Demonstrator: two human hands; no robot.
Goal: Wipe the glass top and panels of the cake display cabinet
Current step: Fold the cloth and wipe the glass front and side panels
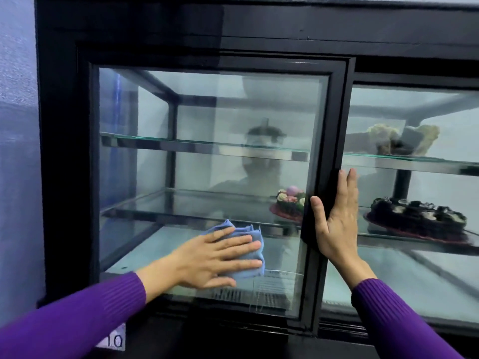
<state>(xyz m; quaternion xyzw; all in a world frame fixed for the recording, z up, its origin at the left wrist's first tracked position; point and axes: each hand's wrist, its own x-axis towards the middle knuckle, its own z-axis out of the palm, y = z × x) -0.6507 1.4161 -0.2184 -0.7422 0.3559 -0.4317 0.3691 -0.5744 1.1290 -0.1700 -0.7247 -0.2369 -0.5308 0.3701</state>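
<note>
The black-framed cake display cabinet fills the view. Its left sliding glass door faces me. My left hand lies flat with straight fingers on a folded blue cloth, pressing it against the lower part of that glass. My right hand rests on the door's black right frame bar, thumb on the near side of the bar and straight fingers on its far side. Both arms wear purple sleeves.
Behind the glass are glass shelves. A small decorated cake sits on the middle shelf, a dark chocolate cake to the right, and a pale cake on the upper right shelf. A blue wall stands at the left.
</note>
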